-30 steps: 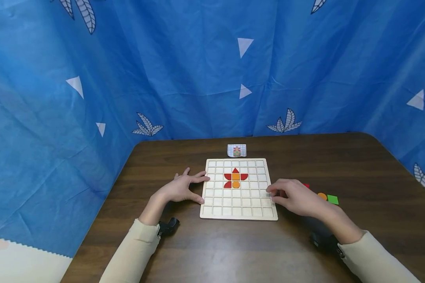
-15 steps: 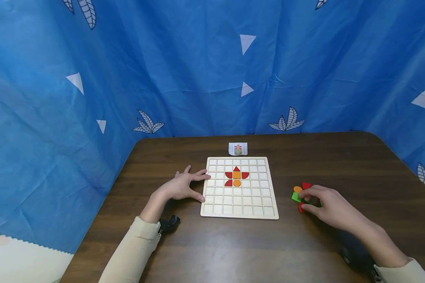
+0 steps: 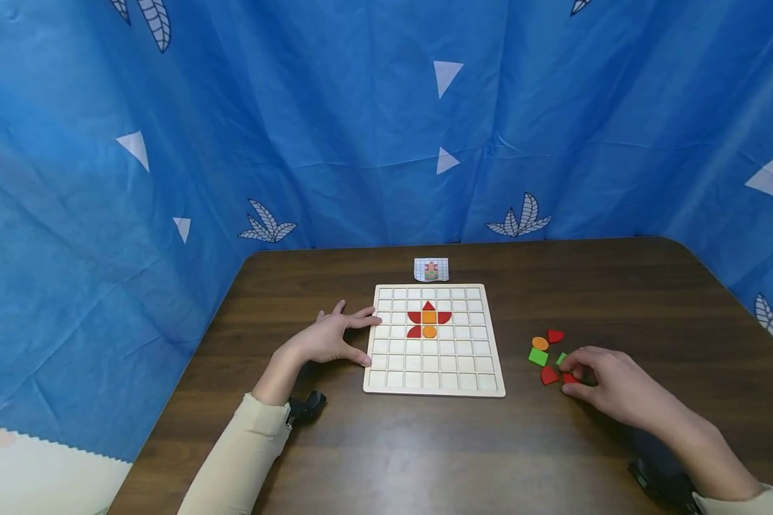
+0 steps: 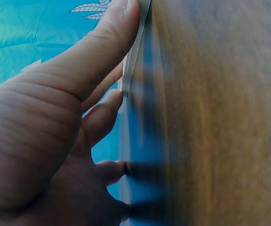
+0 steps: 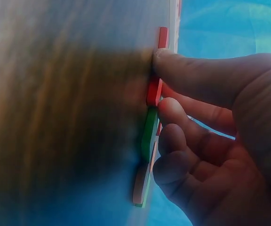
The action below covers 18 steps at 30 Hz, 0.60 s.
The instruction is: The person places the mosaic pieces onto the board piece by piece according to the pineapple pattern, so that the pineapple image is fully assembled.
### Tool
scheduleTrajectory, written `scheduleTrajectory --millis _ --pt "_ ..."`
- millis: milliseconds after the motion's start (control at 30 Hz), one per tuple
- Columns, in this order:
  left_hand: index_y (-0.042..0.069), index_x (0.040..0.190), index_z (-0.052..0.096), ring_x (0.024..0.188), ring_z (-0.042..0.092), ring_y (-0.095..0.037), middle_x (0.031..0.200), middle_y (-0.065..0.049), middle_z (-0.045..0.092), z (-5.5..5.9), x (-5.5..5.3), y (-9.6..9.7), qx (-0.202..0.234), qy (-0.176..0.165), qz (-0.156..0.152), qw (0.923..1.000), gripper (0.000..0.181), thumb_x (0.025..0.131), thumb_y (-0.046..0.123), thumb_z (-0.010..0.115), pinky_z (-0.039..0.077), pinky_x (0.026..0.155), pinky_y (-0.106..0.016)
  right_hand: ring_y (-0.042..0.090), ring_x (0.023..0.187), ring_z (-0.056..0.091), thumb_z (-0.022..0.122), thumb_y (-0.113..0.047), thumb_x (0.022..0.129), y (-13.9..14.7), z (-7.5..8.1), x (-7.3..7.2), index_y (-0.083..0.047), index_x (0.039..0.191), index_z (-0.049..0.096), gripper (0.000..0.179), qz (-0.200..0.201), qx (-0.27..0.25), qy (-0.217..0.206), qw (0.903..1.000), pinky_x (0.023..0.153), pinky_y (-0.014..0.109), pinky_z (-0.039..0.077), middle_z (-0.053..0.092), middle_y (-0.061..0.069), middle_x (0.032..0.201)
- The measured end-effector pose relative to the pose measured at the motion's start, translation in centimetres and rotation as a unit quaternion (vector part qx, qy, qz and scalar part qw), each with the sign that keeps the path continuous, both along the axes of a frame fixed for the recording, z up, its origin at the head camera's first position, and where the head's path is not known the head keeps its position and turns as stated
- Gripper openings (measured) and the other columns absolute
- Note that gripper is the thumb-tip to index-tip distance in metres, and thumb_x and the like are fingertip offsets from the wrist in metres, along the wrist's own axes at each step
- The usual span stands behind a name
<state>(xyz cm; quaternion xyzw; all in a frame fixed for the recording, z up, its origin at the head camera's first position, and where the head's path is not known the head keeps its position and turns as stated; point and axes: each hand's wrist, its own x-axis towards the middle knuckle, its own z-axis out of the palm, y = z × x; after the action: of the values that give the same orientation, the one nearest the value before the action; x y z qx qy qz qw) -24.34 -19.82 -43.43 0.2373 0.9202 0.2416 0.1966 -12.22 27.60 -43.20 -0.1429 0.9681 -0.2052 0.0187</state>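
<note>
My left hand point(image 3: 325, 340) rests spread at the left edge of a pale gridded board point(image 3: 457, 365), thumb and fingertips touching the rim. On the board, red pieces surround an orange square point(image 3: 429, 317), with an orange disc point(image 3: 429, 332) below it. My right hand point(image 3: 615, 383) is over the loose pieces to the right, its thumb and finger pinching a red piece point(image 3: 570, 378) low on the table. In the right wrist view that red piece point(image 5: 154, 92) shows between thumb and fingertips. Its full outline is hidden.
Loose beside the right hand lie an orange disc point(image 3: 540, 343), a green square point(image 3: 537, 357), red rounded pieces point(image 3: 549, 375) and a partly covered green piece point(image 3: 561, 358). A small pattern card point(image 3: 431, 270) lies behind the board. A blue curtain point(image 3: 361, 129) borders the dark table point(image 3: 438, 443).
My right hand has gone from the board's right edge to the loose pieces, then slightly further right and nearer onto a red piece. My left hand has stayed at the board's left edge.
</note>
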Motion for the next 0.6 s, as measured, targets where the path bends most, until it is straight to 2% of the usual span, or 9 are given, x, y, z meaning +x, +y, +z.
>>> scheduleTrajectory --millis 433,600 --pt "0.034 0.153 0.050 0.159 -0.004 -0.048 0.170 0.009 0.028 0.24 0.13 -0.02 0.006 0.001 -0.004 1.0000 0.084 0.079 0.049 0.086 -0.004 0.119 -0.077 0.004 0.076 0.050 0.088 -0.010 0.079 -0.08 0.58 0.31 -0.014 0.103 0.075 0.027 0.036 0.022 -0.028 0.9987 0.063 0.024 0.047 0.062 -0.009 0.092" --pt "0.035 0.153 0.050 0.159 -0.003 -0.047 0.170 0.009 0.029 0.16 0.12 -0.03 0.005 0.003 -0.003 1.0000 0.084 0.078 0.050 0.086 -0.003 0.119 -0.077 0.004 0.077 0.050 0.088 -0.010 0.079 -0.12 0.64 0.43 -0.016 0.103 0.075 0.027 0.045 0.029 -0.022 0.9983 0.065 0.025 0.048 0.061 -0.010 0.092"
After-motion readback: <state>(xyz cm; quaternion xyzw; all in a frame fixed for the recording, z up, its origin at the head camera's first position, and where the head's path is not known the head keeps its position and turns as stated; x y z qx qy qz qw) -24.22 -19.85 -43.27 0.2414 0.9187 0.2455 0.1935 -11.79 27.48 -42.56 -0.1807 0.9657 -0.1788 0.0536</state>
